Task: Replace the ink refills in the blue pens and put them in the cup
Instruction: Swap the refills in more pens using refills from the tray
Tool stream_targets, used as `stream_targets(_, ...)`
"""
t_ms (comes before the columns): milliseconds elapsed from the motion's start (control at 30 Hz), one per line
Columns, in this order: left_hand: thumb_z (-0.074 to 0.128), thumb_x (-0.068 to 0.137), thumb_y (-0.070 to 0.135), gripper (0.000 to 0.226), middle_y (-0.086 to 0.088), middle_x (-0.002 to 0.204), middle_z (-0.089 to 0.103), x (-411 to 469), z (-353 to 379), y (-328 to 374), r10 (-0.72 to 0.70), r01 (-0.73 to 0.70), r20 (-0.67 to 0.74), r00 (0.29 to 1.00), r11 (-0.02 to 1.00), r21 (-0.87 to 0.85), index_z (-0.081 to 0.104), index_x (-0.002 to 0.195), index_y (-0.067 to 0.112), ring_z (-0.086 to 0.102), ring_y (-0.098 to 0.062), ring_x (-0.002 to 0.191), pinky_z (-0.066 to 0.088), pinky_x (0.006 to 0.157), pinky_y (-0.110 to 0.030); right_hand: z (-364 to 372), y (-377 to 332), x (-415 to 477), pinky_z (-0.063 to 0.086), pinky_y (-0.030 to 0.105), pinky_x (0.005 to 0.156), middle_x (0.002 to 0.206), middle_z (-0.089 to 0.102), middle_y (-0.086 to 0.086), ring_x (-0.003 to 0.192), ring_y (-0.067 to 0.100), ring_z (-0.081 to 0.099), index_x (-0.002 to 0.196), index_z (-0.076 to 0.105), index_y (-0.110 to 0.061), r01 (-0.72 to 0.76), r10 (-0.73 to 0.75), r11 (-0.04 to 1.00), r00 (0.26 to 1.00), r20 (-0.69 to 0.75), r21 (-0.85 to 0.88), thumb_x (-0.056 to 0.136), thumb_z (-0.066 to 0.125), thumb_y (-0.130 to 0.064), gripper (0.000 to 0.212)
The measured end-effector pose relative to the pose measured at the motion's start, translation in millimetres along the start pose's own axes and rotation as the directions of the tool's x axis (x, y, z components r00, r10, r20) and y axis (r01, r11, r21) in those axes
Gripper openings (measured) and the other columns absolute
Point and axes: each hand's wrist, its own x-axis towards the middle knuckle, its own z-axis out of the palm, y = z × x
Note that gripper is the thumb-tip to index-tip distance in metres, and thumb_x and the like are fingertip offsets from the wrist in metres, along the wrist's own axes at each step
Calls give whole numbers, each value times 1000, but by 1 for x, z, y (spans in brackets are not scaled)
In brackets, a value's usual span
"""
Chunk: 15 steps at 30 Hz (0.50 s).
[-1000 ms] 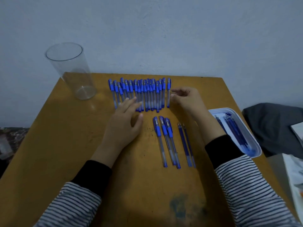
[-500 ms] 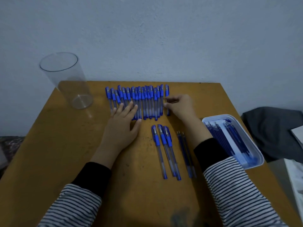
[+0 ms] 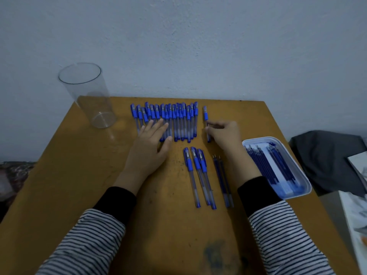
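A row of several blue capped pens [image 3: 178, 120] lies at the far side of the wooden table [image 3: 79, 185]. My left hand [image 3: 152, 143] rests flat on the row's left part, fingers straight. My right hand [image 3: 224, 133] pinches one blue pen [image 3: 206, 116] that lies apart, just right of the row. Three more blue pens [image 3: 198, 175] lie side by side in the middle. Two loose ink refills [image 3: 222, 179] lie to their right. A clear empty cup [image 3: 89, 96] stands upright at the far left corner.
A white tray [image 3: 301, 175] holding several blue refills sits at the table's right edge, next to my right forearm. Dark cloth [image 3: 327, 161] and papers [image 3: 355, 205] lie off the table to the right. A dark stain [image 3: 218, 255] marks the near tabletop.
My right hand has drawn one pen rightward out of the row, leaving a gap. My left hand stays on the row.
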Motion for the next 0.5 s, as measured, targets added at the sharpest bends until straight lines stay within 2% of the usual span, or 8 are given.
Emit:
stream_targets(133,46,103,33,50,-3,156,44,-5,-3,1,20,-27,-85,996,996,-83,49,149,13,28,-17,150,10,123,-28,2,0,-36,50,10,69,89,67,-10,81,-1,60,120,70,-13,54,-56,979,998,1,195,92,67,-8,28)
stream_targets(233,51,106,24,44,0,154,47,-14,-12,15,-22,-6,-141,990,981,-195,49,149,16,34,-13,148,16,123,-23,7,-3,-69,55,17,80,93,72,-4,87,5,66,119,71,-18,117,-132,951,991,35,286,91,69,-7,30)
stream_targets(267,50,106,24,43,2,151,50,-18,-16,21,-52,18,-145,988,973,-229,48,149,19,40,-9,143,22,120,-20,9,-4,-80,55,17,81,96,73,-3,89,4,68,118,71,-18,128,-150,940,988,46,316,90,69,-7,30)
stream_targets(300,49,107,27,43,5,143,57,-22,-20,27,-82,44,-137,987,966,-256,47,150,24,50,-3,132,34,112,-17,10,-5,-90,55,16,82,99,74,-3,92,3,69,118,71,-17,130,-161,927,985,59,351,90,69,-6,30)
stream_targets(333,47,107,29,43,9,129,65,-26,-23,32,-105,66,-125,987,956,-287,46,150,28,59,7,110,43,95,-13,11,-6,-99,55,16,83,101,75,-4,95,3,69,118,72,-15,126,-166,914,983,72,386,89,70,-5,31)
stream_targets(367,46,107,32,43,16,116,67,-29,-24,36,-121,75,-119,986,940,-331,45,150,31,60,11,90,44,79,-9,13,-7,-108,54,16,82,102,75,-4,96,3,69,118,72,-14,120,-169,900,982,83,418,89,70,-4,30)
stream_targets(400,45,107,34,43,25,114,65,-33,-25,39,-132,79,-114,985,920,-383,45,151,34,59,13,80,44,72,-8,15,-7,-115,54,15,82,102,75,-5,97,3,69,117,72,-12,116,-173,889,981,90,443,88,70,-4,30)
stream_targets(500,45,107,42,42,36,122,59,-44,-26,45,-165,86,-121,979,868,-488,45,149,42,61,11,83,49,76,-14,22,-6,-133,54,19,85,102,76,-6,99,4,70,114,73,-12,126,-191,870,977,91,477,87,71,-1,28)
